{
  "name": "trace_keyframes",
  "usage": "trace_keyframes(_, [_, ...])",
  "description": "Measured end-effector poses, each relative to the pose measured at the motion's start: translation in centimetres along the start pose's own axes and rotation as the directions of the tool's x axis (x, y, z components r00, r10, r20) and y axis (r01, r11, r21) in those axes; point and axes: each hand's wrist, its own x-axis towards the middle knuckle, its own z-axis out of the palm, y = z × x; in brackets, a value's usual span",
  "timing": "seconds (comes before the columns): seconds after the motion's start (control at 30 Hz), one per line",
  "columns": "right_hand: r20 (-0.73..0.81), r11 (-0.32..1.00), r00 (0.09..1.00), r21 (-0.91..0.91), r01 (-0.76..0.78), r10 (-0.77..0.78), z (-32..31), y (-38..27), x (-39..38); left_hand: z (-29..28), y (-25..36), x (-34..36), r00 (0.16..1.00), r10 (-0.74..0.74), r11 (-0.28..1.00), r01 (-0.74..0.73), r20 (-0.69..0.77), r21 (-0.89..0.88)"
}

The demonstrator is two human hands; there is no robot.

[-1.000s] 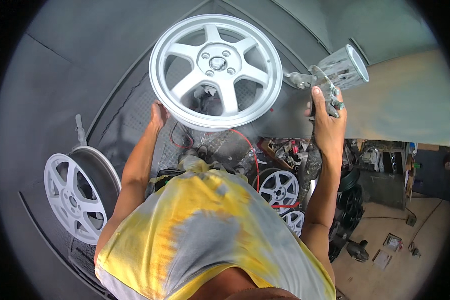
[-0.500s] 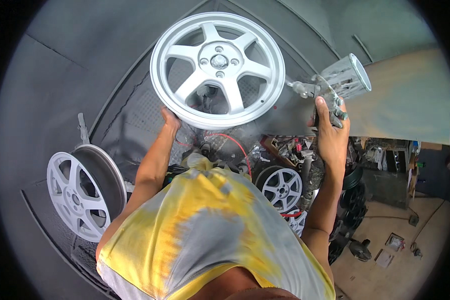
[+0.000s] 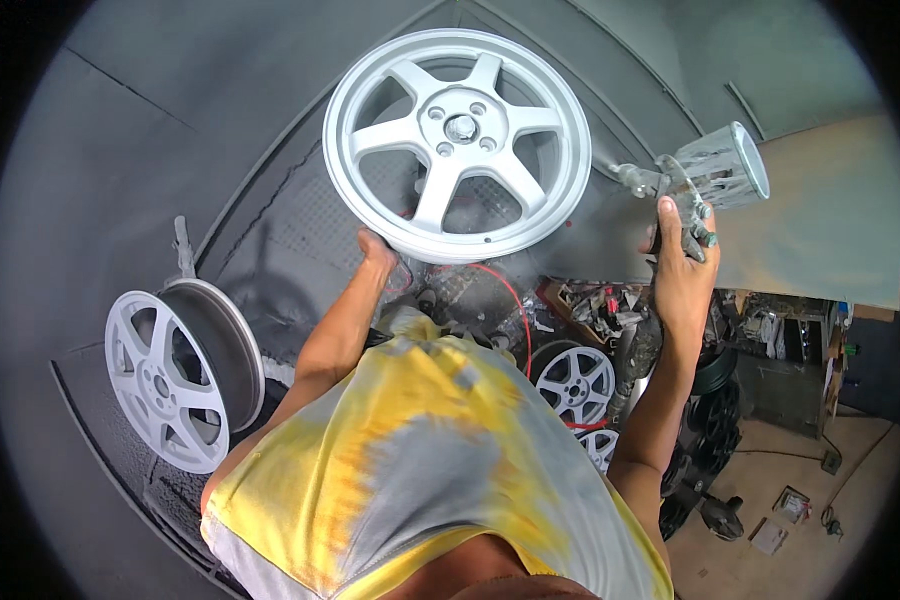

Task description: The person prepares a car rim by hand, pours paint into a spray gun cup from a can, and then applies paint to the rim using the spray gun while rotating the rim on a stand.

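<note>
A white six-spoke wheel [image 3: 440,190] stands in front of me, face toward me, with a bolt-like piece in its hub. My left hand [image 3: 375,247] is at its lower-left rim, its fingers curled behind the edge and mostly hidden. What bears the wheel from behind does not show plainly. To the right, my right hand [image 3: 683,270] grips a spray gun [image 3: 678,185] with a paint-streaked cup [image 3: 725,168] on top. The gun's nozzle points left at the wheel's right rim, a short gap away. My trigger fingers are largely hidden behind the gun.
Another wheel [image 3: 160,385] stands at the left beside a coated upright rod [image 3: 183,248]. A red hose [image 3: 522,310] runs below the white wheel. More wheels [image 3: 575,385] and clutter are at the lower right, with a shelf [image 3: 785,370] beyond. Grey walls surround the work area.
The white wheel has turned clockwise; its rim hole has moved from the lower right toward the bottom. The whole view has shifted slightly. Both hands keep their places near wheel and gun.
</note>
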Motion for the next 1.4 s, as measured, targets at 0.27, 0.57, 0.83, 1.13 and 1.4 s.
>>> trace_keyframes(0.27, [0.065, 0.984, 0.993, 0.151, 0.09, -0.101, 1.8, -1.0, 1.3, 0.6, 3.3, 5.8, 0.993, -0.023, 0.991, 0.008, 0.114, 0.137])
trace_keyframes(0.57, [-0.003, 0.996, 0.996, -0.02, 0.086, -0.087, 1.0, -1.7, 1.9, 2.7, 7.9, 15.5, 0.979, -0.084, 0.935, 0.013, 0.187, 0.354])
trace_keyframes(0.83, [0.091, 0.997, 0.994, 0.058, 0.058, -0.063, 0.8, -1.9, 1.1, 5.2, 9.2, 16.4, 0.972, -0.113, 0.908, 0.017, 0.206, 0.419])
trace_keyframes(1.13, [0.022, 0.991, 0.991, 0.018, 0.134, -0.134, 1.2, -1.2, 3.3, -0.1, 4.8, 10.9, 0.972, -0.17, 0.943, 0.112, 0.164, 0.314])
trace_keyframes(1.4, [0.064, 0.988, 0.986, 0.019, 0.153, -0.154, 1.8, -1.7, 5.1, -0.8, 4.4, 10.5, 0.977, -0.158, 0.954, 0.114, 0.142, 0.279])
